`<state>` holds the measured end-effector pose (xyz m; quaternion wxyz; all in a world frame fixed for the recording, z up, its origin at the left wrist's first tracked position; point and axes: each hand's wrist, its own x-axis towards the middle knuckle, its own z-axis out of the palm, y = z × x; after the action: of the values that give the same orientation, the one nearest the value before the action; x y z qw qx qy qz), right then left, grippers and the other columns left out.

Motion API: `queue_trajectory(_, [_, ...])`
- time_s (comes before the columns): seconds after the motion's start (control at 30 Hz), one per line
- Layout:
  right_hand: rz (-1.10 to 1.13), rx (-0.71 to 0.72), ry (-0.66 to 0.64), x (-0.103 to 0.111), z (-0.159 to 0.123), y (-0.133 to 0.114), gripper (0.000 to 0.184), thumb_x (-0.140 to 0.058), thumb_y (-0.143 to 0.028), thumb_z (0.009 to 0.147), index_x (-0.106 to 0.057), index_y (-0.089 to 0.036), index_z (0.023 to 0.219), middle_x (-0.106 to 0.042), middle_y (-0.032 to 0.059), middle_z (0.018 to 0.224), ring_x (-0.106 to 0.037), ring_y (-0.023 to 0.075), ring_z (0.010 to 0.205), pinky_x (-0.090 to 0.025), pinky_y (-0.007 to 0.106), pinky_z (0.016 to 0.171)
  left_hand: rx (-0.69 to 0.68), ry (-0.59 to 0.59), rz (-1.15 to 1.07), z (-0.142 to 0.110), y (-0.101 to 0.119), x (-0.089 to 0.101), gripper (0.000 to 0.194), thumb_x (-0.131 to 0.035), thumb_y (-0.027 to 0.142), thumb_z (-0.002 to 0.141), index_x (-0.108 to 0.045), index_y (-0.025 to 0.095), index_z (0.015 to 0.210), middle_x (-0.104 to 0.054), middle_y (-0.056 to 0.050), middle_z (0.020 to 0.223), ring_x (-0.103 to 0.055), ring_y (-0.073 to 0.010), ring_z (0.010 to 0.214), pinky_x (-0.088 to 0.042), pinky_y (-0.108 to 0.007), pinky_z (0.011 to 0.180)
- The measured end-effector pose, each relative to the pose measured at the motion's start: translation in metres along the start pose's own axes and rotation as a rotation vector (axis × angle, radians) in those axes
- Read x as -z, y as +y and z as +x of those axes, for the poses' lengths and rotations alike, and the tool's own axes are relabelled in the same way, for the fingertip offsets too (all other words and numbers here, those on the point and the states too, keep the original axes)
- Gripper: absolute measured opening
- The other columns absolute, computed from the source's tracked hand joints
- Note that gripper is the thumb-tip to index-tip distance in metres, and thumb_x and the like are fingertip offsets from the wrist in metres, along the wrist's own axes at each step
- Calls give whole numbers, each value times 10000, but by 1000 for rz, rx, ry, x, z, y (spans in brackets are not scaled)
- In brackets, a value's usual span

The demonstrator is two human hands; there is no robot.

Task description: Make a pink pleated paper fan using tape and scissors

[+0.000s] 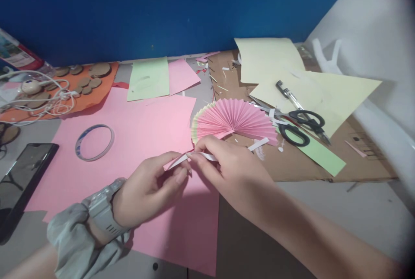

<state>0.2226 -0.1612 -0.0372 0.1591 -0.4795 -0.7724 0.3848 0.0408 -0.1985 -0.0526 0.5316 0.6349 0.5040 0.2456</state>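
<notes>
My left hand [155, 184] and my right hand [227, 168] meet over a large pink sheet [152, 127]. Between them runs a narrow white strip [179, 161], pinched by the fingers of both hands. Its other end [258, 144] sticks out past my right hand, over the cardboard. Just beyond my right hand lies a pleated pink paper fan [236, 119] with a yellow-green section at its left. Part of the strip is hidden under my right fingers.
Black-handled scissors [301, 125] and a pen [293, 99] lie on pale yellow paper [343, 95] at the right, above cardboard [366, 166]. A tape roll [94, 142] rests on the pink sheet. At the left are a phone [24, 179], tangled earphones [61, 97] and a bottle [21, 54].
</notes>
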Motion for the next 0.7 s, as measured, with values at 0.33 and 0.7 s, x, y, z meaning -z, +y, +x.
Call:
queue_trajectory(0.33, [-9,-21,-1,-3,0,-3,154,-437,-297,897,-512,-224,785,-608,-48,688,-520,105,593,-260,236,523,34,23,103,2,4,2,191,-467,327,879,-557,161,847,-563,21,629,-498,-96,553,-409,-200,543])
queue_trajectory(0.7, [63,-25,33,-4,-1,-2,162,-449,-315,894,-548,-226,803,-620,-47,708,-524,100,593,-289,228,545,24,106,158,1,3,-1,259,-386,302,910,-573,152,813,-596,-11,672,-496,-102,564,-409,-214,549])
